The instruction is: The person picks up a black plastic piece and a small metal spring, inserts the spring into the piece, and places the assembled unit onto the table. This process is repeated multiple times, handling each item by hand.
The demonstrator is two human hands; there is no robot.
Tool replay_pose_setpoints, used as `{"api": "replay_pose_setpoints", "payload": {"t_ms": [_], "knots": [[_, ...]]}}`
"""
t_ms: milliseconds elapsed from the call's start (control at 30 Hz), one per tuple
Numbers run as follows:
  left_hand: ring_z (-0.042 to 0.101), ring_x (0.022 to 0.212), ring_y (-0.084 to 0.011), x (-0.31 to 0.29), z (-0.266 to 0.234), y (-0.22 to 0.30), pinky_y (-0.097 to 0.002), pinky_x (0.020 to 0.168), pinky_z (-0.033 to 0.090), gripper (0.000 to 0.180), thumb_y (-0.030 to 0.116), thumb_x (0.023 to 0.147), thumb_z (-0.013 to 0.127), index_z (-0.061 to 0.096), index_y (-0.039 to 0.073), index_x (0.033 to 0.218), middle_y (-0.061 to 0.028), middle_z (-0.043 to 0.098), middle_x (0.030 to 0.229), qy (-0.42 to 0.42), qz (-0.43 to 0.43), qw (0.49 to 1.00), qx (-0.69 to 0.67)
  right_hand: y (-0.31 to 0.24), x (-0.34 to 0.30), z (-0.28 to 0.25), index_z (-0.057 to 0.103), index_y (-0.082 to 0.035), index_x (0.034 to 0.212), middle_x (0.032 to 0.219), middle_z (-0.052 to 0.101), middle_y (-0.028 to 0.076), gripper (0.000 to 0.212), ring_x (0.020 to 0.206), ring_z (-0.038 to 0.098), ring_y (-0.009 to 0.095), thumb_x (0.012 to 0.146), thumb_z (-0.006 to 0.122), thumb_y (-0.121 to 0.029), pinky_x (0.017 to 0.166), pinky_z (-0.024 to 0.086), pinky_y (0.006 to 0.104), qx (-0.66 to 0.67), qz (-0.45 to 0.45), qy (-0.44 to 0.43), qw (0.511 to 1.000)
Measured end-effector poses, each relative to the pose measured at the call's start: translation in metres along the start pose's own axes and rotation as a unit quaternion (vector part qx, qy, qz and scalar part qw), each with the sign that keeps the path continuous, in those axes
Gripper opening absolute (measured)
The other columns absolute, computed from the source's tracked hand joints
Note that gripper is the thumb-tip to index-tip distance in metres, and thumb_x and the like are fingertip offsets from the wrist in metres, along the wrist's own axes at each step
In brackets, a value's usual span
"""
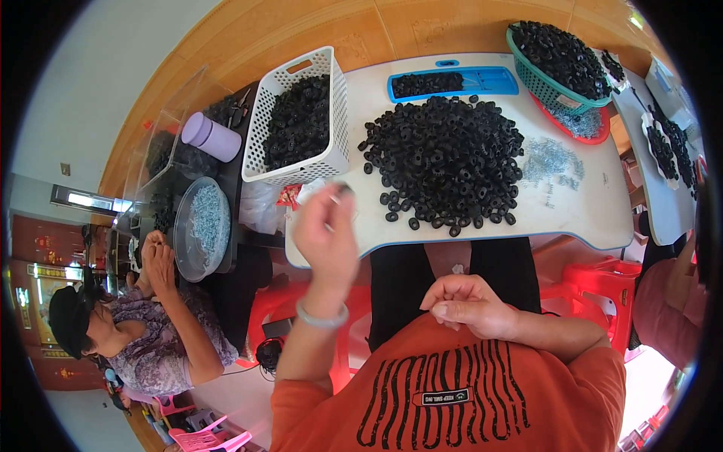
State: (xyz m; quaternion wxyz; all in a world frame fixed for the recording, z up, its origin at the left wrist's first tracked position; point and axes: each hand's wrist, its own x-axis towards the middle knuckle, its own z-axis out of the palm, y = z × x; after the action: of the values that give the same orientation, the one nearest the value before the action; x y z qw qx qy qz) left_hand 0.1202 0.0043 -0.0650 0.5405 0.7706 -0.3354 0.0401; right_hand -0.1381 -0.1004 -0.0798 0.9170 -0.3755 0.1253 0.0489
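"A tan wall runs along the far side of the room, and a pale table stands before it. What are the seated person's hands doing?"

"The left hand, a little blurred, is raised at the table's near left edge, fingertips pinched on what looks like one small black piece. The right hand is loosely curled above the lap; I can't tell whether anything is inside it."

"And around them?"

"Mid-table, right of the left hand, is a large heap of black rings. Silvery bits are scattered to its right. At the far side, a blue tray has black pieces in its left part."

"How much seems done?"

"I'd judge plenty is left: the heap is big and loose. A white basket at left and a green basket at far right are both piled with black pieces, but whether those are finished, I can't say."

"Anyone else?"

"A co-worker at left, hands together beside a clear bowl of silvery bits."
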Motion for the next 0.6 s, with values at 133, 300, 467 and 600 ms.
{"api": "replay_pose_setpoints", "payload": {"t_ms": [133, 300, 467, 600], "knots": [[0.065, 0.079, -0.0162, 0.094, 0.005, -0.079, -0.0306, 0.074, 0.053, 0.025, 0.014, 0.098, 0.073, 0.075, -0.004, 0.115, -0.0090, 0.073, 0.093, 0.047, 0.035, 0.995, 0.075, 0.008, -0.023, -0.015, 0.070, -0.003, 0.109, 0.085, 0.063, -0.002, 0.017, 0.068, 0.054, 0.003, 0.105, 0.067, -0.019, 0.059, 0.043, 0.0202, -0.006, 0.029, 0.014, 0.999], [0.064, 0.074, -0.0203, 0.107, 0.024, -0.112, -0.0344, 0.070, 0.053, 0.034, 0.016, 0.096, 0.074, 0.072, -0.003, 0.125, -0.0099, 0.072, 0.091, 0.017, 0.069, 0.982, 0.175, 0.001, -0.038, -0.044, 0.070, -0.003, 0.108, 0.088, 0.066, -0.002, 0.013, 0.069, 0.054, 0.002, 0.104, 0.069, -0.015, 0.059, 0.044, 0.0196, -0.023, 0.046, 0.007, 0.999], [0.068, 0.076, -0.0261, 0.036, 0.102, -0.050, -0.0375, 0.068, 0.054, 0.020, 0.007, 0.093, 0.074, 0.073, 0.002, 0.113, -0.0110, 0.071, 0.093, -0.082, 0.071, 0.985, 0.134, 0.002, -0.049, -0.087, 0.071, -0.003, 0.108, 0.091, 0.069, -0.002, 0.010, 0.072, 0.056, 0.000, 0.103, 0.069, -0.011, 0.060, 0.044, 0.0189, -0.061, 0.037, 0.080, 0.994], [0.072, 0.093, -0.0374, 0.012, 0.131, -0.098, -0.0472, 0.080, 0.059, 0.023, 0.006, 0.093, 0.067, 0.071, 0.001, 0.115, -0.0157, 0.072, 0.110, -0.157, 0.144, 0.929, 0.301, 0.013, -0.057, -0.091, 0.071, -0.003, 0.108, 0.094, 0.070, -0.001, 0.009, 0.078, 0.060, 0.001, 0.102, 0.070, -0.010, 0.066, 0.048, 0.0197, -0.057, 0.043, 0.066, 0.995]]}}
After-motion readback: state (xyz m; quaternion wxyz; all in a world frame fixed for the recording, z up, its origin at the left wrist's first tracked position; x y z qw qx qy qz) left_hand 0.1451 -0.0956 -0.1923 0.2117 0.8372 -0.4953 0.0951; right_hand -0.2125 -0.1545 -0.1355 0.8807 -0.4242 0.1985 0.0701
